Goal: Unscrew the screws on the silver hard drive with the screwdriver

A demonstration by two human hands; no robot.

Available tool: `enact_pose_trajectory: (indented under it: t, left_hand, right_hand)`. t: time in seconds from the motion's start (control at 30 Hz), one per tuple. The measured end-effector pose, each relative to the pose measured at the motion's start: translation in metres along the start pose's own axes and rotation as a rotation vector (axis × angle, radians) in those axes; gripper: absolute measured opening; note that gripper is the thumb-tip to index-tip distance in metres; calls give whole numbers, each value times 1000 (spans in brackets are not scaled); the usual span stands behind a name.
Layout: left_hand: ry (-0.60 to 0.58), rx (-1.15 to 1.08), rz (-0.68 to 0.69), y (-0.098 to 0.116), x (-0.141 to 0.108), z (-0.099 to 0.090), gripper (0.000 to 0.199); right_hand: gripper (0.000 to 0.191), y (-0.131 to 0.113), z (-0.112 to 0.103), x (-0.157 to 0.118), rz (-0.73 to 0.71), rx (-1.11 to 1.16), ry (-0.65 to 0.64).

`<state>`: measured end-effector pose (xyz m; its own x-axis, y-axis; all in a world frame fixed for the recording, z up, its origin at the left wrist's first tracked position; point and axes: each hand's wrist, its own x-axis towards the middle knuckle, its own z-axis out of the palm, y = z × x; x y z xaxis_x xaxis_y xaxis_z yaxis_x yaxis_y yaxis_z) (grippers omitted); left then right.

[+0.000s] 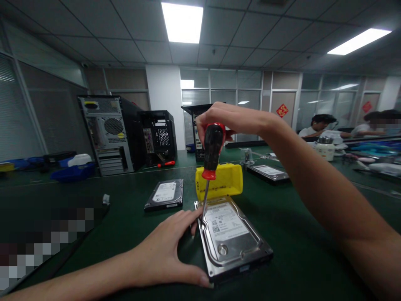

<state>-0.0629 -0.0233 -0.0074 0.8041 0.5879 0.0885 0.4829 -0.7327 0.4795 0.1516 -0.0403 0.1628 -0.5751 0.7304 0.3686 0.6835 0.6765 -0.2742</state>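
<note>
In the head view a silver hard drive (pixel 230 234) with a white label lies on the green table. My left hand (pixel 166 246) grips its left side, thumb at the near corner and forefinger by the far part of the edge; its other fingers are partly tucked underneath that forefinger. Above the drive, my right hand (pixel 216 115) is closed round the top of a black-and-red screwdriver (pixel 212 152). The screwdriver points down, slightly tilted, with its tip at the drive's left edge beside my left forefinger. Behind the drive a yellow plastic bin (pixel 230 184) lies with its opening towards me.
A second hard drive (pixel 166 193) lies left of the bin, another (pixel 269 172) to the right. Computer cases (pixel 108 133) stand at the back left, near a red-handled tool (pixel 166 164) and a blue tray (pixel 73 171). People (pixel 322 125) sit beyond a cream bottle (pixel 325 149).
</note>
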Motion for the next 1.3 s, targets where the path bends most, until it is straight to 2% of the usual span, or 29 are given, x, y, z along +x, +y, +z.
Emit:
enact_pose_trajectory:
  t: [0.2,0.3,0.4,0.53,0.73,0.93,1.03,1.17,1.3]
  left_hand:
    - [-21,-3,-25,3,0,-3,110]
    - [-40,1,-26,4,0,-3,110]
    - [-9,-16,-24,4,0,-2,109]
    - [25,-21,-16,3,0,0,106]
    - [-15,24,8,2,1,-2,108]
    - [19,9,2,1,1,-1,106]
    - [-3,18,5,1,1,-1,107]
    - [24,-12,-24,2,0,0,106]
    - [40,-25,-18,3,-2,1,108]
  right_hand:
    - [36,1,-2,1,-115,33,-66]
    - [39,2,0,2,-162,65,-66]
    - [48,2,2,4,-214,100,-92]
    - [52,-1,2,5,-148,24,-66]
    - [51,-6,5,3,-2,-131,114]
    - [55,-3,6,3,98,-161,137]
    - [57,-1,7,3,106,-146,129]
    - [60,0,7,4,79,-95,105]
    - [54,-3,6,4,-53,-25,-8]
